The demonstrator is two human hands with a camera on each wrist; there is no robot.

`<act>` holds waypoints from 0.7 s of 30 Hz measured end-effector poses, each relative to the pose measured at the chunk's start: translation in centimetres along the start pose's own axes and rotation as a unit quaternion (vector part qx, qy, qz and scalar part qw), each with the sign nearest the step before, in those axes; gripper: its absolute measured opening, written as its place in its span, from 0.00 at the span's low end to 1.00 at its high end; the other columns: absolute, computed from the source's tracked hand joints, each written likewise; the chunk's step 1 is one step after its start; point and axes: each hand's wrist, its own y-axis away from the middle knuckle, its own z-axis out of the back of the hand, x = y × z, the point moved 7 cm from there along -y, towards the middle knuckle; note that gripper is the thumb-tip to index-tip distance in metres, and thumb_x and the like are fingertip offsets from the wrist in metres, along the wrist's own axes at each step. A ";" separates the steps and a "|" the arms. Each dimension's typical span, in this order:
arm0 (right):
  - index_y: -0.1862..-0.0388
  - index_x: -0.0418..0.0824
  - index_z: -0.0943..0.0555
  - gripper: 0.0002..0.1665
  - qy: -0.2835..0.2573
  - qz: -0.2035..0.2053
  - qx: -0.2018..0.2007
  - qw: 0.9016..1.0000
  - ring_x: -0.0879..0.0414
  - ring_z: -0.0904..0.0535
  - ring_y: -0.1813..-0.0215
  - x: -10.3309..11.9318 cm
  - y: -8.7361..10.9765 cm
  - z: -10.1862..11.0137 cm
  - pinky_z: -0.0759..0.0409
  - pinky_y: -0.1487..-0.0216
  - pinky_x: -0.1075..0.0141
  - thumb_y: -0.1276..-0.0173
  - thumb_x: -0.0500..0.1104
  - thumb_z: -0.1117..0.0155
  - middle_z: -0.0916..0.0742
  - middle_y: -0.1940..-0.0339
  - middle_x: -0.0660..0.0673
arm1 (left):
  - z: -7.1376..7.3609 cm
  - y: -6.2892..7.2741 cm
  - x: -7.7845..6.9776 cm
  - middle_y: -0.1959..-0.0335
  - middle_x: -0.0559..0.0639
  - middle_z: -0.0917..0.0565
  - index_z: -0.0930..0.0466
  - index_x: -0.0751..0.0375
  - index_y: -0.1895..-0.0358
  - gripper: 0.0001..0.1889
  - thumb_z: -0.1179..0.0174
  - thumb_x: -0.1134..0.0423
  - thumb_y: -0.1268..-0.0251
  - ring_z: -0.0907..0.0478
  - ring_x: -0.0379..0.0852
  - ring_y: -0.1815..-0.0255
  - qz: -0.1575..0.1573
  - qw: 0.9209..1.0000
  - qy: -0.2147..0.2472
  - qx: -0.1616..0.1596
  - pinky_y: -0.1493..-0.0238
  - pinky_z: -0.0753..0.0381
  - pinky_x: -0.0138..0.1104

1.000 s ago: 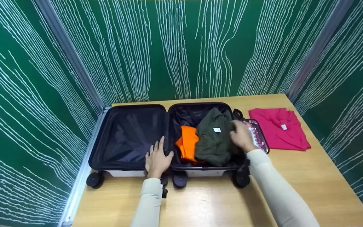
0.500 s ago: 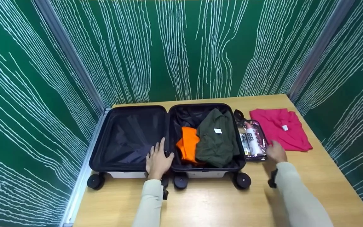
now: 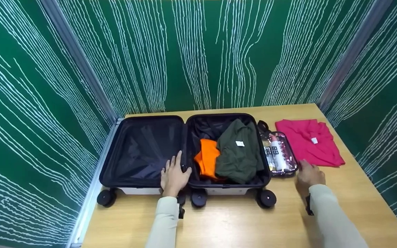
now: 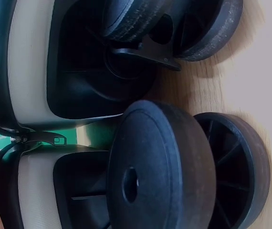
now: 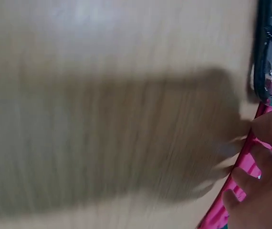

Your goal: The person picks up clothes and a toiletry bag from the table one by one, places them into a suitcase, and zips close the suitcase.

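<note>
An open suitcase lies spread on the table, its right half holding an orange folded garment and a dark green garment with a white label. My left hand rests with spread fingers on the suitcase's near middle edge, where the halves meet; the left wrist view shows only a sliver of it beside the zipper pull. Beside the suitcase lies a clear toiletry bag with bottles inside. Just off its near right corner is my right hand, fingers loosely bent, holding nothing.
A pink folded garment with a white label lies on the table at the right. Black suitcase wheels stick out toward the front. Green walls with white streaks enclose the back and sides.
My right hand has moved from over the dark green garment to the right and nearer, past the toiletry bag, which shows more fully. My left hand has stayed on the suitcase edge.
</note>
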 end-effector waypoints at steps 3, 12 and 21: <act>0.20 0.33 0.43 0.40 0.039 0.001 0.003 0.999 0.17 0.43 0.28 0.1 0.5 -0.2 0.43 0.33 0.23 0.31 0.38 0.55 0.36 0.22 0.24 | 0.0 0.0 0.1 0.20 0.55 0.35 0.47 0.37 0.18 0.41 0.41 0.41 0.32 0.42 0.62 0.18 -0.001 1.000 -0.001 0.001 0.23 0.43 0.64; 0.20 0.30 0.44 0.42 0.093 0.005 0.007 0.996 0.20 0.44 0.28 1.5 0.7 -0.4 0.39 0.33 0.25 0.35 0.37 0.53 0.40 0.24 0.20 | -0.1 0.1 0.1 0.20 0.55 0.35 0.47 0.38 0.18 0.42 0.41 0.41 0.33 0.42 0.62 0.18 -0.002 1.000 0.005 -0.001 0.23 0.44 0.64; 0.19 0.29 0.46 0.44 0.088 -0.027 0.030 0.995 0.20 0.45 0.28 1.9 0.6 -0.4 0.39 0.34 0.26 0.35 0.37 0.53 0.42 0.24 0.20 | 0.1 0.1 0.0 0.20 0.55 0.35 0.47 0.37 0.18 0.42 0.42 0.40 0.33 0.42 0.62 0.18 0.002 1.000 0.000 -0.003 0.22 0.44 0.63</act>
